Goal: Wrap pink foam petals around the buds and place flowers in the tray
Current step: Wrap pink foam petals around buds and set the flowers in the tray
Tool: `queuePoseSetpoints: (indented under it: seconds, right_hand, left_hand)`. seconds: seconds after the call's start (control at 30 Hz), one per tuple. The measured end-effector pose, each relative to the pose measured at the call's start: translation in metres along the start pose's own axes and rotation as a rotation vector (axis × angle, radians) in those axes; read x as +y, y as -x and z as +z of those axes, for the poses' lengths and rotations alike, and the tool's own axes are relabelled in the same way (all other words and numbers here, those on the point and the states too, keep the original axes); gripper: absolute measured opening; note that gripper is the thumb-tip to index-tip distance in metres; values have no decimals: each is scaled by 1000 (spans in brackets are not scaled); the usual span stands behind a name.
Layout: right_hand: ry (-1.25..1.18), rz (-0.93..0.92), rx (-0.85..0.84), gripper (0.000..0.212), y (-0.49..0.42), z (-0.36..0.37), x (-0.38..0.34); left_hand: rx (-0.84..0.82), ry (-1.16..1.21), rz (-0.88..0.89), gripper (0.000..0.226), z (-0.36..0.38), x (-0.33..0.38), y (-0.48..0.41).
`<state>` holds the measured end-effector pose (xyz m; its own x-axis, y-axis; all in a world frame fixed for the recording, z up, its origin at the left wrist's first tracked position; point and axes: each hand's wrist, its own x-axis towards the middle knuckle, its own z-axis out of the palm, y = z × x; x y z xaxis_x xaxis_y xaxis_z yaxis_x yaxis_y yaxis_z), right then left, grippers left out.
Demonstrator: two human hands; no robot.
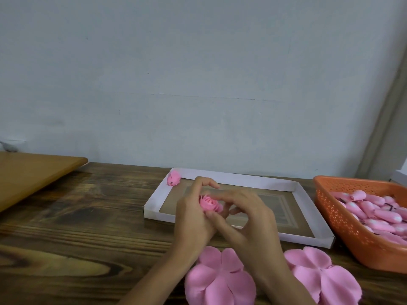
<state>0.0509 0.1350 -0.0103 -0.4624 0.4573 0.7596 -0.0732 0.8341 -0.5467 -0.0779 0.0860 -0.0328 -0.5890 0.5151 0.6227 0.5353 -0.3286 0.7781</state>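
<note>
A pink flower is held above the tray, pinched between the left hand and the right hand. Both hands are closed around it. The foam looks soft and light, so it is best squeezed gently near the bottom.

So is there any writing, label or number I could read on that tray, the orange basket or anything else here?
None: no readable text shows anywhere.
White tray: plain rim, no print; its brown bottom shows only framed lines.
Orange basket: only a pattern of holes.
Pink foam petals, the flower held in both hands, the wooden table and the wall: all unmarked.
</note>
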Motion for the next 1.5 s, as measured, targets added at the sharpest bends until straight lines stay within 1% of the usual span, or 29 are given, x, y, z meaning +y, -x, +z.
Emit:
queuePoseSetpoints:
  seconds: [0.1,0.17,0.23,0.3,0.33,0.4,0.47,0.53,0.6,0.67,0.77,0.8,0.87,0.93,0.97,1.0,1.03,1.07,1.1,1.2,1.27,1.3,1.37,1.4,1.43,1.47,1.5]
  right_hand:
    - [21,0,10,28,0,0,2]
    - [-20,29,0,28,0,-1,2]
    - [-188,184,50,29,0,-1,3]
    - [-353,346,98,26,0,2,6]
    - [-378,391,81,24,1,4,7]
    - [-431,424,-47,24,4,11,5]
    - [-508,411,-155,27,8,17,2]
    - [-554,396,-158,32,10,21,-1]
    - [-549,381,-111,33,11,24,-1]
    - [-530,366,-71,31,11,26,0]
    - [-621,388,-15,27,10,27,1]
    - [-677,418,-23,24,9,26,0]
    - [-792,511,-104,18,6,23,1]
    - [-888,616,-195,24,3,20,2]
    - [-882,633,-223,24,4,19,3]
    - [-808,594,-225,21,5,19,3]
    - [-676,509,-202,21,6,20,3]
    - [-575,427,-183,24,7,20,1]
    - [-541,352,-167,30,9,22,0]
    - [-623,310,-97,41,13,27,-2]
    - [-626,315,-42,38,14,30,-2]
    - [-634,329,-31,33,14,30,-2]
    - [-721,397,-76,13,9,26,-5]
    - [-780,454,-127,13,7,23,-6]
    - [-811,493,-179,23,6,21,-5]
    - [-825,505,-226,28,5,20,-7]
    - [-812,480,-243,25,5,20,-5]
  left_hand:
    - [-52,108,-6,33,8,6,3]
    - [-34,149,-39,25,8,9,3]
    - [-7,209,-126,28,6,11,2]
    - [22,394,-270,34,2,12,0]
    - [45,497,-342,37,0,15,-3]
    - [70,677,-476,41,-4,22,-6]
    - [42,783,-578,31,-5,28,-5]
    - [-27,845,-644,24,-5,34,-2]
    - [-70,834,-651,21,-4,38,1]
    - [-88,792,-617,20,-2,42,3]
    - [-116,772,-597,28,-1,45,6]
    - [-136,767,-587,30,-2,45,6]
    - [-208,742,-555,33,-4,44,4]
    - [-273,699,-544,27,-7,44,3]
    - [-287,679,-547,26,-7,43,3]
    - [-282,669,-552,25,-6,43,3]
    - [-257,673,-552,22,-5,42,4]
    - [-219,691,-546,18,-4,42,4]
    - [-185,708,-546,13,-4,43,4]
    - [-136,719,-530,23,-4,47,3]
    - [-136,722,-522,21,-3,48,4]
    - [-150,726,-520,19,-3,49,4]
    - [-203,686,-506,17,-3,50,5]
    - [-232,653,-504,20,-4,48,5]
    - [-249,631,-514,22,-5,47,5]
    - [-256,624,-524,23,-6,46,4]
    - [-257,634,-527,22,-7,46,4]
